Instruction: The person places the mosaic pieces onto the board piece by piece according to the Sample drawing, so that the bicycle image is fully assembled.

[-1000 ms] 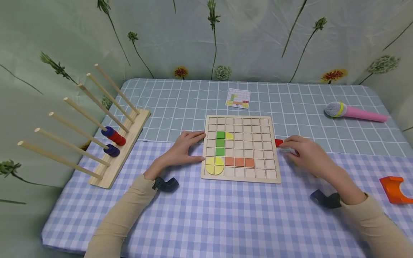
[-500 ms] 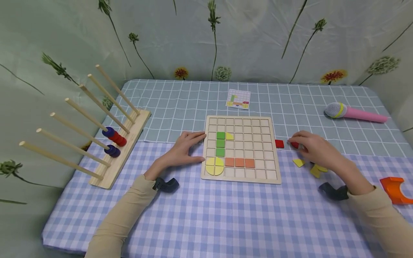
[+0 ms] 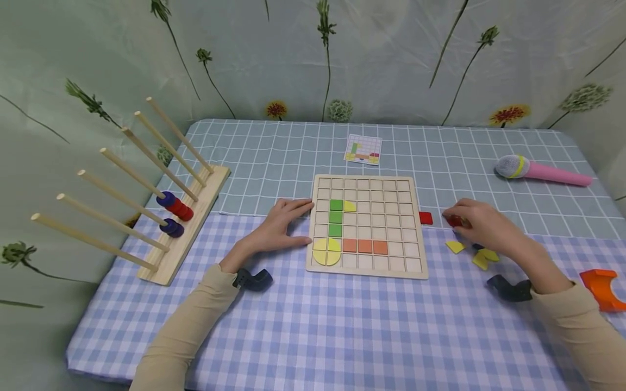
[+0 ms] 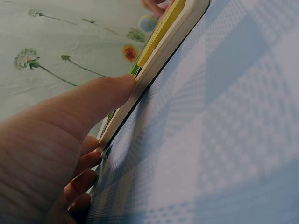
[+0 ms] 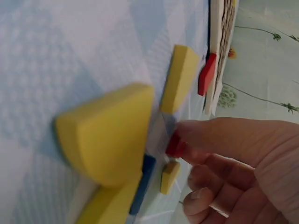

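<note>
My left hand [image 3: 274, 231] rests at the left edge of the wooden grid board [image 3: 376, 209], fingers and thumb extended against its rim. In the left wrist view the thumb [image 4: 110, 91] lies along that rim. On the board sit a column of green squares [image 3: 336, 217], a yellow quarter-round [image 3: 349, 206], a yellow circle of quarter pieces [image 3: 319, 245] and a row of orange squares [image 3: 364, 246]. Right of the board, my right hand [image 3: 481, 222] pinches a small red tile [image 5: 175, 145], partly hidden by thumb and fingers. Another red tile [image 3: 426, 218] lies beside the board's right edge.
Loose yellow pieces [image 3: 455, 247] and a dark blue piece [image 5: 142, 184] lie near my right hand. A pattern card [image 3: 363, 149] is behind the board. A peg rack [image 3: 195, 203] stands left; a toy microphone [image 3: 543, 171] and an orange block [image 3: 601, 289] lie right.
My right hand has moved right, away from the red tile by the board, and now holds another red tile. The yellow pieces have come into view. My left hand stays put.
</note>
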Motion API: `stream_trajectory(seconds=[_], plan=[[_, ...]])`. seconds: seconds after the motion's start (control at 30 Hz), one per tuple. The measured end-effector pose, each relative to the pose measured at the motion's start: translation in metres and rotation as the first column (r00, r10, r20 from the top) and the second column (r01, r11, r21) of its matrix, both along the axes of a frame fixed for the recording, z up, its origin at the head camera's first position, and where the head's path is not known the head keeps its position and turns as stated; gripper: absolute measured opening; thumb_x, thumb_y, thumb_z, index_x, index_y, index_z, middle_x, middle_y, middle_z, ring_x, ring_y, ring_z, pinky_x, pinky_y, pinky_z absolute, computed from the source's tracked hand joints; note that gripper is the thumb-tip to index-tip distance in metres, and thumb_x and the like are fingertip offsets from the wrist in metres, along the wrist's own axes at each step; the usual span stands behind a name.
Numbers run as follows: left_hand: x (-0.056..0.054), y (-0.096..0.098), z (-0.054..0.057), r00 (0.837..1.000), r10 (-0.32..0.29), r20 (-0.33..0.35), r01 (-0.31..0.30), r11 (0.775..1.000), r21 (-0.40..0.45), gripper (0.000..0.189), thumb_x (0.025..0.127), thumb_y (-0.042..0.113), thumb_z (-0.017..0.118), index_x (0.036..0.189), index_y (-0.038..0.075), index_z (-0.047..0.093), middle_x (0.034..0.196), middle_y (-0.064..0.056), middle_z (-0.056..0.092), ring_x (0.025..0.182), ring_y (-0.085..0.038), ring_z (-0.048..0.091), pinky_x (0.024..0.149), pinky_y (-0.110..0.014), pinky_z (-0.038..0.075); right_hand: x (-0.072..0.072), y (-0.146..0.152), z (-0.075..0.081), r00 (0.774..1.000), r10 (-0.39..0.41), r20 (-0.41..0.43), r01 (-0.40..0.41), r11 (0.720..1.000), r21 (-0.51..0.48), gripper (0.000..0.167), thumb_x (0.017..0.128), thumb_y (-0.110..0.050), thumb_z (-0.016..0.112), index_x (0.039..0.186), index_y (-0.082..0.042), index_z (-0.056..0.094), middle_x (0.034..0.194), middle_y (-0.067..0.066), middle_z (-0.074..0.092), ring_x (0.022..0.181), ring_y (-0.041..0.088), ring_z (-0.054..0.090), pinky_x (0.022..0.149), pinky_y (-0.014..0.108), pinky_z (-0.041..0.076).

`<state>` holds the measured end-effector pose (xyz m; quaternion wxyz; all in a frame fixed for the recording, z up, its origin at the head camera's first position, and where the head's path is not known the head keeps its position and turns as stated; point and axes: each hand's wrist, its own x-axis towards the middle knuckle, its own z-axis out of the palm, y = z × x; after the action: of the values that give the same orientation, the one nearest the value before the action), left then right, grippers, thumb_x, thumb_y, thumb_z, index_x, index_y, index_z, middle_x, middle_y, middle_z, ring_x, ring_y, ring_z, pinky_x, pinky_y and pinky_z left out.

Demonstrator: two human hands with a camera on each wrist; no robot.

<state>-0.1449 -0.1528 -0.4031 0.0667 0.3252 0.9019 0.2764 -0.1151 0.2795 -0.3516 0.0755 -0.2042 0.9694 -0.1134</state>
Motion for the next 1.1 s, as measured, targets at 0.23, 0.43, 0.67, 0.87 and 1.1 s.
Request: stream_trajectory(seconds=[0.23,0.43,0.67,0.87,1.1], plan=[[-0.001,0.000,0.000,1.000,-0.007,-0.010,0.007,1.000,0.006,0.080,0.079,0.039,0.072,0.146,0.013,0.036,0.151,-0.006,0.036,0.119,-0.025,0.035,0.097,-0.046,0.030,0.000,0.004,0.002,0.999,-0.009,0.034,0.008,1.000,0.024,0.033,0.078,0.000,0.068,0.110,0.002,0.066,0.095,0.013,0.063,0.078,0.020,0.051,0.068,0.035,0.046],[-0.001,0.000,0.000,1.000,-0.003,0.006,0.003,1.000,0.002,0.079,0.080,0.039,0.071,0.146,0.014,0.035,0.151,-0.005,0.035,0.122,-0.025,0.034,0.100,-0.047,0.029,0.000,0.004,0.001,0.999,-0.029,0.042,0.028,0.999,0.025,0.033,0.079,-0.007,0.069,0.111,0.002,0.065,0.090,0.011,0.063,0.075,0.018,0.051,0.064,0.032,0.044],[-0.002,0.000,0.000,1.000,0.003,0.014,-0.002,1.000,-0.008,0.080,0.080,0.040,0.071,0.146,0.014,0.035,0.152,-0.005,0.034,0.123,-0.024,0.034,0.100,-0.046,0.029,-0.003,0.001,-0.002,0.994,-0.069,0.081,0.069,0.998,0.001,0.028,0.081,-0.011,0.070,0.106,0.001,0.065,0.088,0.013,0.065,0.077,0.020,0.055,0.068,0.036,0.048],[-0.002,0.001,0.000,1.000,0.001,0.012,-0.001,1.000,-0.013,0.080,0.079,0.041,0.071,0.146,0.014,0.035,0.152,-0.005,0.034,0.122,-0.025,0.034,0.100,-0.046,0.029,-0.004,0.003,-0.003,0.981,-0.144,0.133,0.150,0.988,-0.041,0.023,0.080,-0.014,0.072,0.097,-0.001,0.064,0.082,0.008,0.062,0.074,0.019,0.051,0.063,0.029,0.043],[-0.001,0.000,0.000,1.000,-0.003,0.001,0.004,1.000,-0.009,0.080,0.080,0.039,0.071,0.146,0.014,0.035,0.151,-0.006,0.035,0.122,-0.025,0.034,0.100,-0.046,0.029,0.001,0.011,-0.005,0.982,-0.165,0.092,0.174,0.980,-0.099,0.019,0.078,-0.013,0.074,0.091,-0.004,0.064,0.078,0.006,0.061,0.069,0.016,0.047,0.057,0.023,0.039]])
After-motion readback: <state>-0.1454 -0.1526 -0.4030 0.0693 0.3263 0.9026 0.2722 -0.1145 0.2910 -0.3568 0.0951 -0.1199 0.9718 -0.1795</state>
